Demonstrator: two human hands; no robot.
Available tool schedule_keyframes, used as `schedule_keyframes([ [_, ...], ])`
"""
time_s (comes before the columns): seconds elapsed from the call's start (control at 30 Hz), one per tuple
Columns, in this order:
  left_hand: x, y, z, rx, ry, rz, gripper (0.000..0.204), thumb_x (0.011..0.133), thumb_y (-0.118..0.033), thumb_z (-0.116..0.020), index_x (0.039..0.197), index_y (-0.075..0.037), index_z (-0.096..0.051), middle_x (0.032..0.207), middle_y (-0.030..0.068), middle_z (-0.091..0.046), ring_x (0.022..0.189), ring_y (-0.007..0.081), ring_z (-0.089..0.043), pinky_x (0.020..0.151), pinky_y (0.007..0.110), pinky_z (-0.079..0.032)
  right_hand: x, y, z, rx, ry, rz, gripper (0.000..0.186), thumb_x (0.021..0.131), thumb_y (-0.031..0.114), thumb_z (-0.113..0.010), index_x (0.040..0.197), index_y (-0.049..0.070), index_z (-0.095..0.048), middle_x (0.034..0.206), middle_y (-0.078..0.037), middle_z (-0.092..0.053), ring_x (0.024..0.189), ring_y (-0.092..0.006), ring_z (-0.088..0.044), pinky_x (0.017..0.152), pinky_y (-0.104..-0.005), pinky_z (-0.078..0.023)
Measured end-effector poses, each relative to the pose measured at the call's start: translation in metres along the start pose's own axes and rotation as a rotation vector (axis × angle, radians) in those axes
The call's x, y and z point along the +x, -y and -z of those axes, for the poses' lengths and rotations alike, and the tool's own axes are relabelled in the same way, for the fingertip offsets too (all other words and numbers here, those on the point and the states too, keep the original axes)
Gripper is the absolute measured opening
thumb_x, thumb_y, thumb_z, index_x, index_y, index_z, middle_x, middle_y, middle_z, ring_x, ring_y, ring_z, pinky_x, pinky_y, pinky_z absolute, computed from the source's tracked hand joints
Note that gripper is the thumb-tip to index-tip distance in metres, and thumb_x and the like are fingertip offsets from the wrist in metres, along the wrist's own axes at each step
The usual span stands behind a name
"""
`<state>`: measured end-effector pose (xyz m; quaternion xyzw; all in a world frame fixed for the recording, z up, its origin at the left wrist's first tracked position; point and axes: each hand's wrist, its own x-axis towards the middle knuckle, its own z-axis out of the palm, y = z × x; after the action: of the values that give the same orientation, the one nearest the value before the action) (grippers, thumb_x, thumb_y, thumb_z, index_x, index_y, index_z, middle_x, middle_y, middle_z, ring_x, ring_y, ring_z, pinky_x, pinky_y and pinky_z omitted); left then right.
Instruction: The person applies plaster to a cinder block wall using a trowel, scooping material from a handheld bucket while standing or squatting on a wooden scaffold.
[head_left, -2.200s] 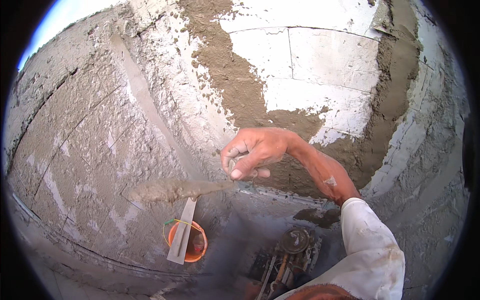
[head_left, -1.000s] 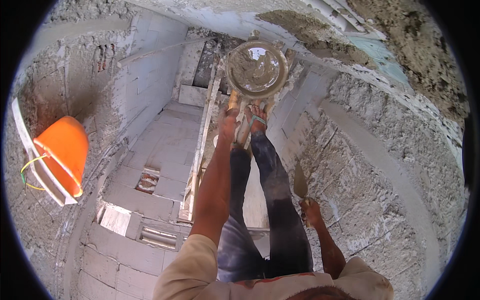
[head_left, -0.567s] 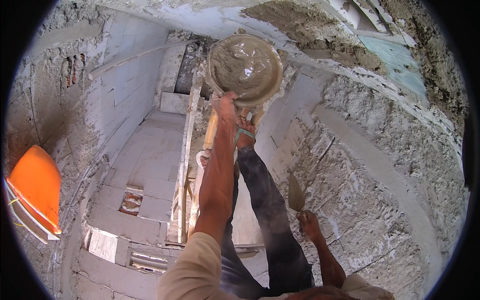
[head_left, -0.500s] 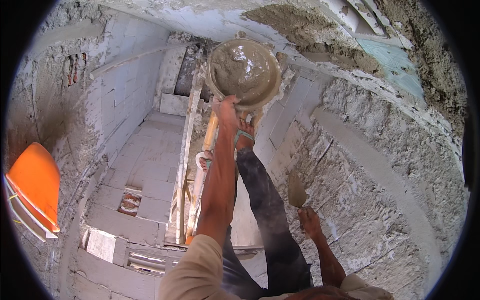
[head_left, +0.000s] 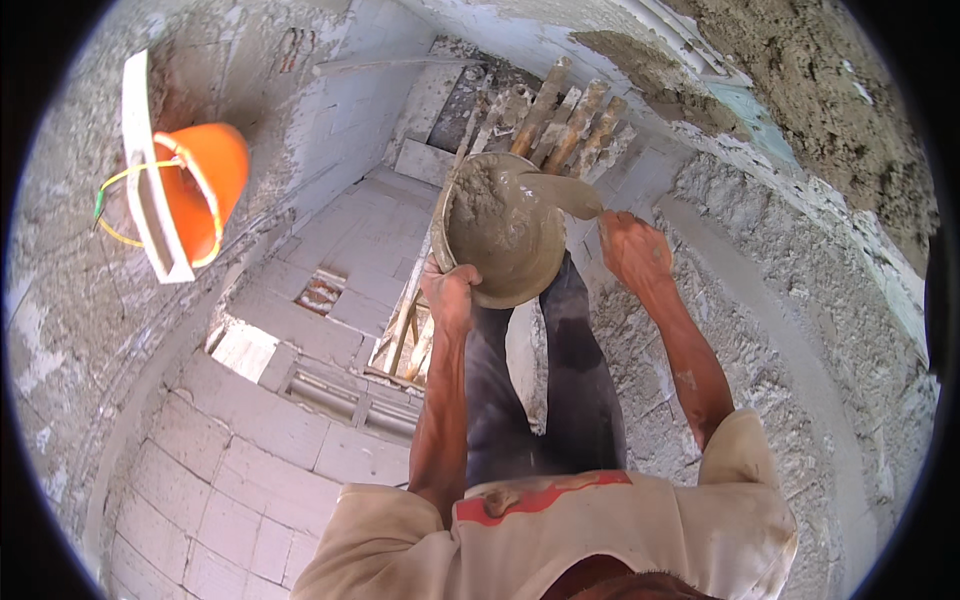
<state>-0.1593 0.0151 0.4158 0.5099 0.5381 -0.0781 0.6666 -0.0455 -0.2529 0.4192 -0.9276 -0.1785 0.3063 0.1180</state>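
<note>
A round tub (head_left: 515, 292) holds wet grey mortar (head_left: 478, 215) in front of my body, above my legs. My left hand (head_left: 450, 293) grips its near left rim, thumb over the edge. In my right hand (head_left: 637, 250), closed round its handle, is a trowel (head_left: 568, 195). The mortar-coated blade points left, with its tip over the tub's right side. The fingers of my right hand partly hide the handle.
Wooden poles (head_left: 590, 125) lie side by side beyond the tub. A rough mortar-covered wall (head_left: 750, 330) runs along the right. Bare block walling (head_left: 270, 450) is at lower left. An orange rounded shell (head_left: 215, 180) with a white strip and yellow-green cord shows at left.
My left hand has drawn the tub closer to my body. My right hand has lifted the trowel from beside the right wall to the tub. The view has shifted.
</note>
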Motion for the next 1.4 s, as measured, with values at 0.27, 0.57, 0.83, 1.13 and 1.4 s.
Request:
schedule_keyframes([
  [0.27,-0.135,-0.079,0.078,-0.064,-0.009,-0.069,0.035,0.062,0.014,-0.057,0.094,0.0,-0.06,0.082,0.0047,-0.063,0.067,0.0142,-0.058,0.059,0.027,-0.046,-0.08,0.126,0.027,0.275,-0.013,0.294,0.025,0.082,0.02,-0.067,0.096,0.0,-0.063,0.079,-0.024,-0.068,0.075,-0.0412,-0.069,0.07,-0.0464,-0.056],
  [0.57,-0.188,-0.116,0.125,-0.312,0.044,-0.185,0.033,0.062,0.012,-0.058,0.093,0.001,-0.058,0.083,0.0054,-0.062,0.068,0.0156,-0.056,0.061,0.029,-0.045,-0.166,0.192,0.108,0.26,0.072,0.206,0.039,0.09,0.037,-0.064,0.101,-0.001,-0.067,0.074,-0.026,-0.067,0.074,-0.0443,-0.067,0.07,-0.0501,-0.053],
  [0.83,-0.221,-0.128,0.15,-0.377,-0.001,-0.238,0.039,0.058,0.006,-0.057,0.097,0.006,-0.061,0.091,0.0086,-0.062,0.077,0.0243,-0.061,0.067,0.037,-0.051,-0.185,0.213,0.196,0.156,-0.371,0.478,0.038,0.093,0.035,-0.063,0.109,0.0,-0.064,0.092,-0.024,-0.067,0.085,-0.0439,-0.067,0.073,-0.0522,-0.054],
  [1.13,-0.217,-0.104,0.185,-0.392,-0.127,-0.183,0.045,0.059,0.007,-0.056,0.104,0.006,-0.058,0.098,0.0103,-0.061,0.078,0.0263,-0.062,0.068,0.04,-0.052,-0.295,0.229,0.393,0.457,-0.051,0.409,0.034,0.094,0.033,-0.067,0.095,-0.001,-0.066,0.065,-0.012,-0.061,0.057,-0.024,-0.064,0.055,-0.0388,-0.051],
  [1.4,-0.182,-0.065,0.193,-0.245,-0.068,-0.198,0.048,0.059,0.005,-0.058,0.107,0.004,-0.059,0.102,0.0089,-0.062,0.081,0.0253,-0.062,0.073,0.037,-0.053,-0.273,0.068,0.532,0.401,-0.677,-0.27,0.031,0.099,0.031,-0.06,0.086,0.003,-0.062,0.059,0.003,-0.045,0.044,-0.0061,-0.043,0.035,-0.0255,-0.037],
])
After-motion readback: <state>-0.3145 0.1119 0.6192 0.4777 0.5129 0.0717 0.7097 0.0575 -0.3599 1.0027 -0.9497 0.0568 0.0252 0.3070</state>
